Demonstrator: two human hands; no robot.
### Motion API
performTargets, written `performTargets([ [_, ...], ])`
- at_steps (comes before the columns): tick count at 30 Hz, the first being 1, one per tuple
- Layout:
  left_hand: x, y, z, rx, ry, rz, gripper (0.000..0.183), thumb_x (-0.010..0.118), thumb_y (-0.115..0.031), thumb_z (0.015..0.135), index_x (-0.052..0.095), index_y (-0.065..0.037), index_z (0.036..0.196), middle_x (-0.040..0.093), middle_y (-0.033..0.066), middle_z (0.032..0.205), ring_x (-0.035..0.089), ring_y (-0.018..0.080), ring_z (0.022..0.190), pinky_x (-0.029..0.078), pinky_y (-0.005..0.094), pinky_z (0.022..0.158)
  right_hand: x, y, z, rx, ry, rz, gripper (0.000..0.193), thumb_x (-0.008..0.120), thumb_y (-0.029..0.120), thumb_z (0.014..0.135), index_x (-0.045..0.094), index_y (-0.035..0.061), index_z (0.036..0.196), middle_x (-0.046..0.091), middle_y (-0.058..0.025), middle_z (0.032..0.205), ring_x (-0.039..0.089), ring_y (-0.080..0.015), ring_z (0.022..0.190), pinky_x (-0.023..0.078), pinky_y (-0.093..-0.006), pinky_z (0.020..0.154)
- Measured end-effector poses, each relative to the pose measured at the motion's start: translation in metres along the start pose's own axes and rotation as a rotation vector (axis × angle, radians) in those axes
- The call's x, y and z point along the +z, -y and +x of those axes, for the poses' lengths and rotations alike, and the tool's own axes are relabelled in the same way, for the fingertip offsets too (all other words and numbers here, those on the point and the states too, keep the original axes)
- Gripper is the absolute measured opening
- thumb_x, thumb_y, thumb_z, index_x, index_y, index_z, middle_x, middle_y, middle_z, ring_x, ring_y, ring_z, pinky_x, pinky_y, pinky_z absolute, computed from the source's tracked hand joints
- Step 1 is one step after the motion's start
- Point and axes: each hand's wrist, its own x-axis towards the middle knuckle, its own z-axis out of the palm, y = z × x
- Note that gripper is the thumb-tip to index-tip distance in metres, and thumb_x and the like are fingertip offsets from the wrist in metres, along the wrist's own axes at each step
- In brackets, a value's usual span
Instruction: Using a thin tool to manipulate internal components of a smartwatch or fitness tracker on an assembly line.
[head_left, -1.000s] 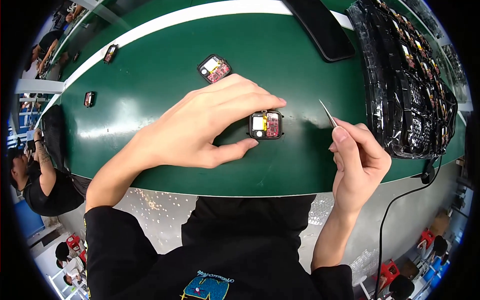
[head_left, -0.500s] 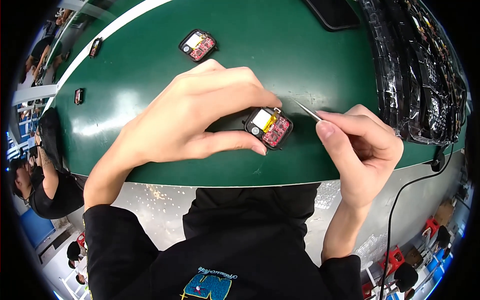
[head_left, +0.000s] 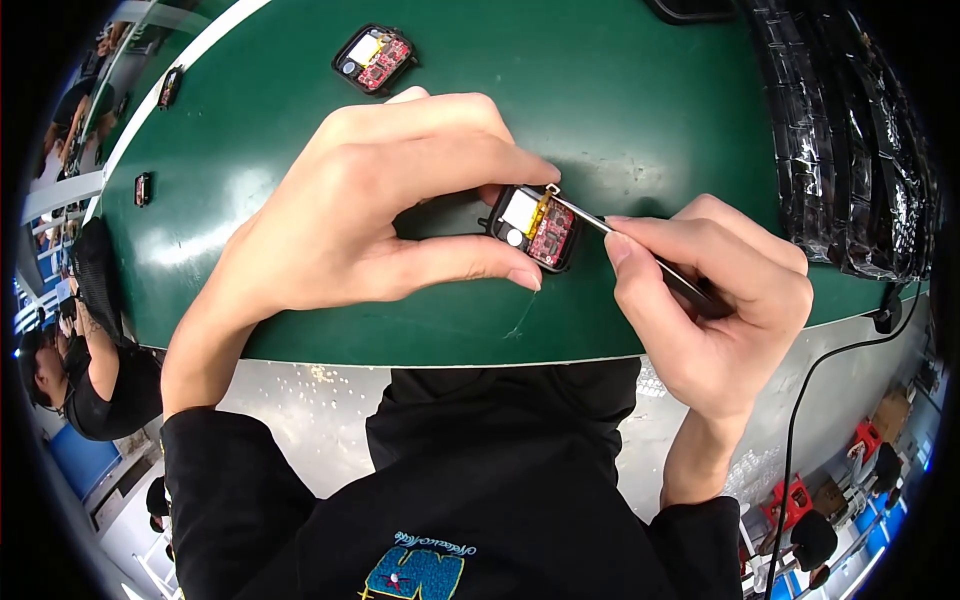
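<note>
Between the thumb and fingers of my left hand (head_left: 350,210) sits a small black device housing (head_left: 532,228) with rounded corners. Its open face shows a red circuit board, a white block, yellow tape and a round silvery part. A small pale tab sticks up at its upper edge, beside my left index fingertip. My right hand (head_left: 715,300) pinches dark-handled tweezers (head_left: 655,262), and their pale metal tip reaches the housing's upper edge next to that tab. Whether the tip touches the tab, I cannot tell.
A similar open housing (head_left: 374,60) lies farther back on the green table (head_left: 260,300). Two small dark units (head_left: 143,189) rest at the left. Black plastic-wrapped trays (head_left: 835,150) are stacked at the right, near a dark flat object (head_left: 690,10). A black cable (head_left: 805,400) hangs at the right. Another person (head_left: 95,370) sits at the left.
My right hand has brought the tweezers leftward, from apart on the right to the housing's upper edge. My left hand still holds the housing. The view has shifted slightly.
</note>
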Motion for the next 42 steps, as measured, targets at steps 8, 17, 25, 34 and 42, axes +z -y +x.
performTargets([
  [8,-0.003,-0.007,0.001,-0.118,-0.022,0.005,0.060,0.102,-0.029,0.071,0.081,-0.003,0.121,0.073,0.0059,0.093,0.057,0.0132,0.069,0.041,0.0278,0.058,-0.003,-0.002,0.000,-0.019,-0.039,-0.025,0.018,0.083,-0.011,0.081,0.084,-0.0054,0.099,0.065,-0.0007,0.071,0.048,-0.0028,0.056,0.029,-0.0221,0.051],
  [17,-0.004,-0.010,0.002,-0.143,-0.020,0.023,0.055,0.103,-0.025,0.070,0.081,-0.004,0.116,0.070,0.0049,0.087,0.054,0.0119,0.066,0.039,0.0271,0.057,0.009,-0.004,-0.003,-0.188,-0.094,-0.162,0.027,0.085,-0.014,0.076,0.086,-0.0034,0.100,0.067,-0.0011,0.075,0.044,-0.0022,0.053,0.028,-0.0226,0.048],
  [25,-0.010,0.001,0.003,-0.067,0.024,-0.042,0.056,0.103,-0.023,0.070,0.081,-0.002,0.118,0.073,0.0052,0.091,0.050,0.0107,0.063,0.039,0.0269,0.057,0.007,0.002,0.000,-0.156,-0.059,-0.137,0.023,0.085,-0.013,0.080,0.086,-0.0034,0.100,0.067,-0.0021,0.073,0.048,-0.0040,0.055,0.030,-0.0231,0.050],
  [34,-0.018,0.017,0.003,-0.026,0.119,-0.149,0.063,0.102,-0.028,0.069,0.081,0.001,0.120,0.076,0.0067,0.099,0.046,0.0087,0.061,0.039,0.0264,0.058,-0.001,0.000,0.002,-0.005,0.036,0.035,0.019,0.083,-0.011,0.083,0.085,-0.0044,0.100,0.066,-0.0023,0.070,0.053,-0.0060,0.059,0.033,-0.0238,0.053],
  [42,-0.014,0.014,0.002,-0.020,0.097,-0.111,0.058,0.102,-0.028,0.069,0.082,0.000,0.117,0.077,0.0064,0.099,0.048,0.0088,0.062,0.037,0.0260,0.056,0.000,0.001,0.001,0.007,0.051,0.010,0.019,0.084,-0.010,0.082,0.086,-0.0034,0.100,0.064,-0.0012,0.069,0.050,-0.0053,0.057,0.031,-0.0240,0.052],
])
